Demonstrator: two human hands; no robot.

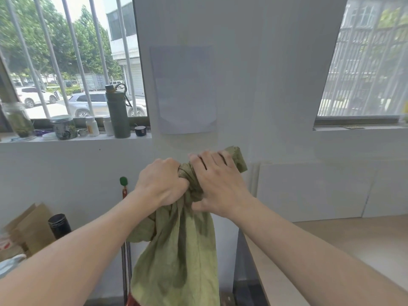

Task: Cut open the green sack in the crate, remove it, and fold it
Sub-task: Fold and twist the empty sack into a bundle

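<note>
Hanging in mid-air left of the counter (335, 246) edge, the sack (176, 250) is out of any crate; none shows. The left hand (162, 182) is fisted round its bunched neck. The right hand (218, 184) grips the top end, fingers over, thumb under. Cutting and removal look done; folding seems barely begun.

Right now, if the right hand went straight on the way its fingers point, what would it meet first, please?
Most likely the white wall, near the pale sheet stuck to it. The right hand, gripping the green sack, points up and forward; nothing shows between, though depth is unclear.
</note>
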